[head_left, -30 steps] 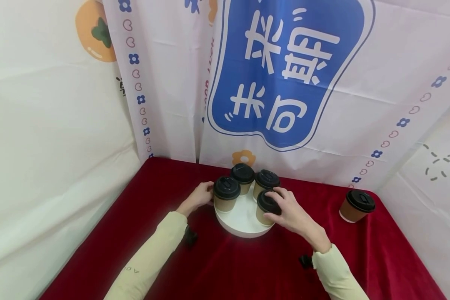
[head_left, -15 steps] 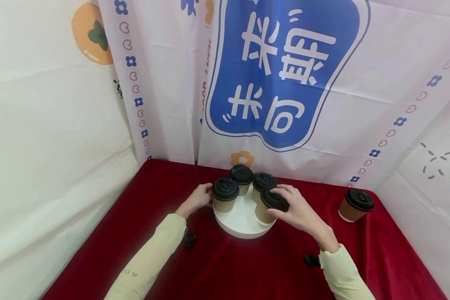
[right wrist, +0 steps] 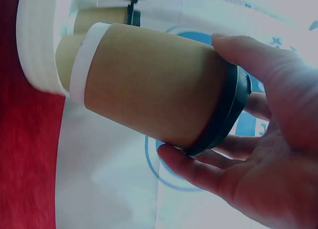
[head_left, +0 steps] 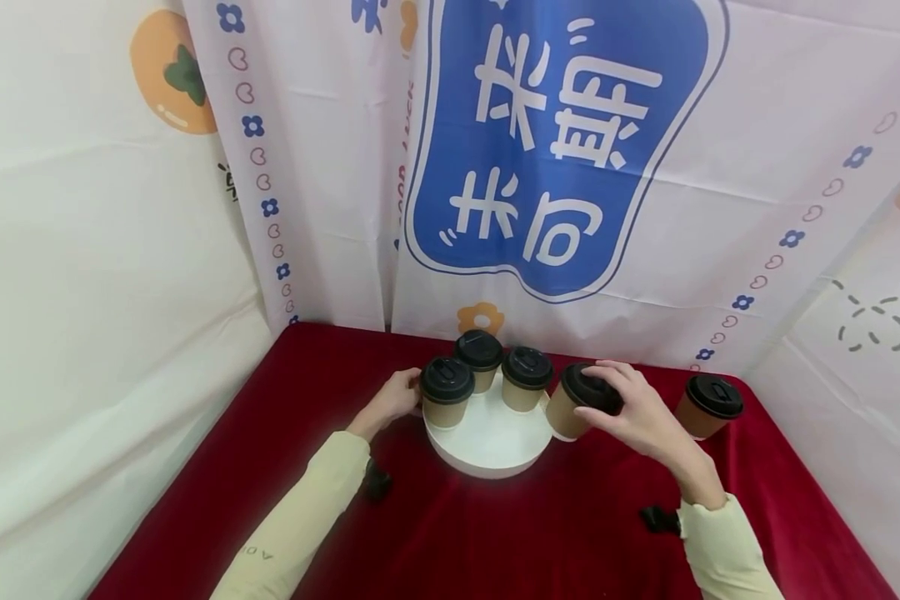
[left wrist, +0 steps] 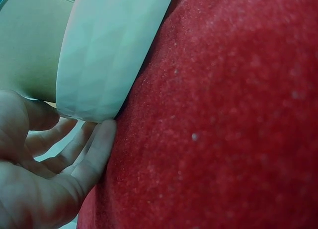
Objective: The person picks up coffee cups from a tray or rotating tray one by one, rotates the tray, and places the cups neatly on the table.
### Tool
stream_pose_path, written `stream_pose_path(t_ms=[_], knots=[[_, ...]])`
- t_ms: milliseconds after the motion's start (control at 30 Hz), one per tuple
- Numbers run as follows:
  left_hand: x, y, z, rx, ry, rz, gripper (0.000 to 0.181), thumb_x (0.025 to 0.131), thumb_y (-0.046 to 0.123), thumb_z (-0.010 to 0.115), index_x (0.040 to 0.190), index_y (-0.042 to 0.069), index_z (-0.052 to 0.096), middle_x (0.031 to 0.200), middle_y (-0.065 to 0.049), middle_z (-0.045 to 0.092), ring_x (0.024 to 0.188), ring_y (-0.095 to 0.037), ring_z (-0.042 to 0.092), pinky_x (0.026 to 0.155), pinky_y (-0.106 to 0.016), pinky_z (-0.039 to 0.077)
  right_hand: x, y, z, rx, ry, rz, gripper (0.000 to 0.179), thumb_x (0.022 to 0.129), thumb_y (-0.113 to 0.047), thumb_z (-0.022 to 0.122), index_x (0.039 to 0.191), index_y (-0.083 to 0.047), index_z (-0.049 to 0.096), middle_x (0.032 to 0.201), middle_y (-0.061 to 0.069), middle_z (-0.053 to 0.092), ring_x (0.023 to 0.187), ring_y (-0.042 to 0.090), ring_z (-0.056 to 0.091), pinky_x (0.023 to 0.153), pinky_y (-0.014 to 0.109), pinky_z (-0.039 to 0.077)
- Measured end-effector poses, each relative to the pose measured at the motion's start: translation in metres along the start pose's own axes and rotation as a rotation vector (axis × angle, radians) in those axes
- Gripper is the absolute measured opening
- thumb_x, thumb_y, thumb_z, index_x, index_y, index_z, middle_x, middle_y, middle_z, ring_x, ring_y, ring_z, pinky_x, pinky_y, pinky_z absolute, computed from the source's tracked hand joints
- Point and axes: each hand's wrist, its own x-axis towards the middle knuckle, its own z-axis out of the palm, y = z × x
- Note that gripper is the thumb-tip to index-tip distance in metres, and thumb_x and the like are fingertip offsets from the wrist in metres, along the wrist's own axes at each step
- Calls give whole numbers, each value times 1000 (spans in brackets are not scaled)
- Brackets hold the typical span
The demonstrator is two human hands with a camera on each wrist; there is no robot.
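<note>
In the head view, my right hand (head_left: pixel 641 417) grips a brown paper cup (head_left: pixel 565 410) by its black lid. The cup is tilted and held just off the right edge of a round white stand (head_left: pixel 487 446). The right wrist view shows my thumb and fingers around the lid end of that paper cup (right wrist: pixel 149 85). My left hand (head_left: pixel 392 402) touches the stand's left side. Up close in the left wrist view, relaxed fingers (left wrist: pixel 99 149) rest against the white stand's side wall (left wrist: pixel 107 60), with the thumb near its upper rim.
On the stand are three more lidded cups: one at front left (head_left: pixel 444 410), one at the back (head_left: pixel 487 379) and one at back right (head_left: pixel 523 396). Another lidded cup (head_left: pixel 697 417) stands apart at the right. Red cloth (head_left: pixel 450 542) covers the table, and printed curtains (head_left: pixel 345 167) enclose it.
My right hand has lifted the front-right cup and carried it right, off the stand. My left hand has stayed at the stand's left side. The view has shifted slightly.
</note>
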Motion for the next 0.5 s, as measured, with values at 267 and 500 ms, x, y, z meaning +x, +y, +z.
stream_pose_path(t_ms=[267, 500], knots=[[-2, 1, -1, -4, -9, 1, 30, 93, -6, 47, 119, 0, 61, 102, -18, 61, 92, -27, 65, 74, -42, 61, -11, 22, -22, 1, 39, 94, 54, 84, -34, 77, 130, -12, 58, 133, 15, 54, 118, 34, 51, 94, 60, 47], [-2, 1, -1, -15, -17, 2, 31, 93, -7, 46, 120, 0, 61, 104, -18, 61, 91, -26, 65, 74, -42, 61, -25, 47, -36, -21, 12, 199, 56, 86, -39, 74, 131, -11, 56, 133, 19, 53, 121, 37, 48, 97, 62, 42]])
